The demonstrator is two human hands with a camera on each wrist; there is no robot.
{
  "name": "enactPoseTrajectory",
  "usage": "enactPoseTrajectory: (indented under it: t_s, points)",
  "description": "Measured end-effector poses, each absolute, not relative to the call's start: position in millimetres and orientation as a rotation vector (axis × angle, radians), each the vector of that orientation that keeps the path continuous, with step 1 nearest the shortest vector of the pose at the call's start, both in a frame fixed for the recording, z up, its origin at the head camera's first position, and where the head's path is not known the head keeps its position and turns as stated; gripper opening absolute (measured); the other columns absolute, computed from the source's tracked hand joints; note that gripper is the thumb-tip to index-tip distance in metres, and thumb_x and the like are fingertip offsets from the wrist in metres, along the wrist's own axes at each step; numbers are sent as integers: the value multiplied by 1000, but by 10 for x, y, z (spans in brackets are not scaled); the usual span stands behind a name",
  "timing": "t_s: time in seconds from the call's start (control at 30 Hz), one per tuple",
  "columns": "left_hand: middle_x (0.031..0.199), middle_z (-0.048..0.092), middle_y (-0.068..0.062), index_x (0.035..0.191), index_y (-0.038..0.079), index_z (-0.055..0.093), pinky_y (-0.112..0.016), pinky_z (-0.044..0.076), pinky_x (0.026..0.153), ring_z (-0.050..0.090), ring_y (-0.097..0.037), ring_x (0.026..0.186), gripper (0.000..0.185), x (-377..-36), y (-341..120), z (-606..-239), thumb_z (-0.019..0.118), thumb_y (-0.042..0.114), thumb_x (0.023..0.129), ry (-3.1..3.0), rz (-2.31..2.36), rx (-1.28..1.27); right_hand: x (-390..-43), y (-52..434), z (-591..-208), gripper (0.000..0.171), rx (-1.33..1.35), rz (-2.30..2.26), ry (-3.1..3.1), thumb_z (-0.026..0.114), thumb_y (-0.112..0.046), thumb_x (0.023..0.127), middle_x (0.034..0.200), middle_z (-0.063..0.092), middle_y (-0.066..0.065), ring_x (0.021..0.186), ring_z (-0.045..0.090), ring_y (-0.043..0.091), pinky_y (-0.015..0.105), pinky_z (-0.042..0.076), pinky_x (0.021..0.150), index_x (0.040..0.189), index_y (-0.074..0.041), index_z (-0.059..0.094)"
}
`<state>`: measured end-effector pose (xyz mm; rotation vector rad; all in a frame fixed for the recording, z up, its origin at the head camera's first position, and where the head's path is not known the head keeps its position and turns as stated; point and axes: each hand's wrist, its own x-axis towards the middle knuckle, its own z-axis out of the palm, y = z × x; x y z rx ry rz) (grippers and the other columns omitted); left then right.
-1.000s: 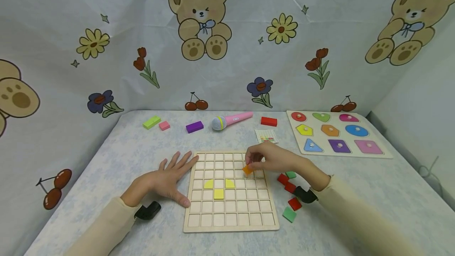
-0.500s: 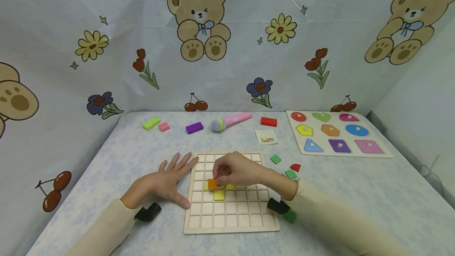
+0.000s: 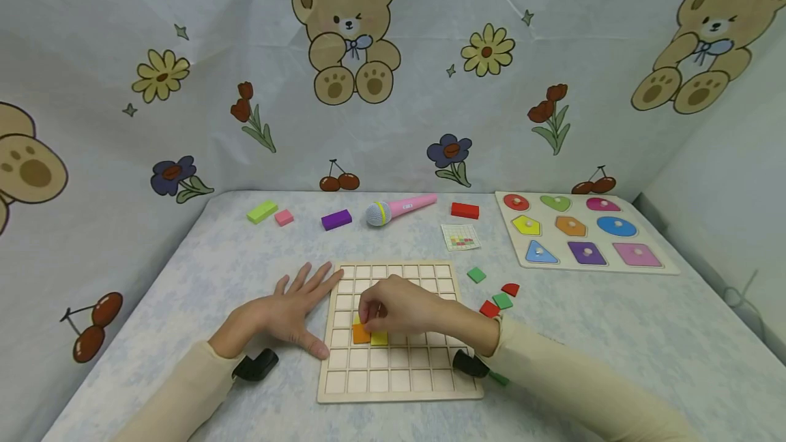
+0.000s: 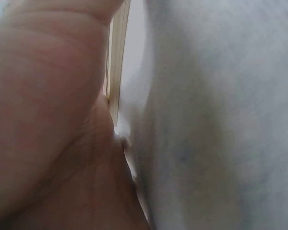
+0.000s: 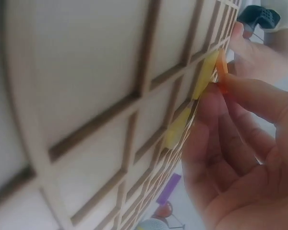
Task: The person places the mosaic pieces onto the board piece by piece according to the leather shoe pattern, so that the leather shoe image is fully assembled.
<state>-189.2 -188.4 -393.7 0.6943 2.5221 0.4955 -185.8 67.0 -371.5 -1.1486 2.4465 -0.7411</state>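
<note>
A wooden grid board (image 3: 420, 380) lies on the table in the head view. My right hand (image 3: 402, 305) is over its left-middle part and pinches an orange square tile (image 3: 361, 334) between thumb and fingers. Right beside that tile is a yellow square tile (image 3: 379, 338); the hand covers most of the other yellow pieces. In the right wrist view the orange tile (image 5: 222, 67) stands tilted close to a yellow tile (image 5: 205, 74). My left hand (image 3: 285, 316) rests with fingers spread at the board's left edge. The left wrist view shows mostly palm and table.
Right of the board lie green tiles (image 3: 476, 275), a red square tile (image 3: 489, 309) and a red quarter-round (image 3: 510, 289). Behind are a pattern card (image 3: 460, 237), a toy microphone (image 3: 402, 209), several coloured blocks (image 3: 336, 219) and a shape puzzle (image 3: 514, 224).
My right hand has carried the orange tile from the board's right side leftward, then slightly nearer to me, beside the yellow square. The left hand has stayed still.
</note>
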Motion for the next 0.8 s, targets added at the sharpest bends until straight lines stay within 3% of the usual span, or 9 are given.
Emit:
enactPoseTrajectory:
  t_s: [0.47,0.8]
  points:
    - [169,-12,-14,163,18,0,-77,-6,110,-15,-47,151,137,-1880,-1877,-3925,83,68,65,2516,511,698,-1755,635,-3691,12,-1203,-553,2563,74,-16,91,74,63,-18,65,54,-2,16,46,62,82,-23,71]
    - [169,-12,-13,163,19,-1,-77,-4,111,-15,-46,152,137,-1890,-1884,-3932,82,68,66,2520,499,700,-1754,648,-3695,6,-1237,-547,2538,80,-20,87,76,66,-17,61,54,-4,15,45,58,86,-20,74]
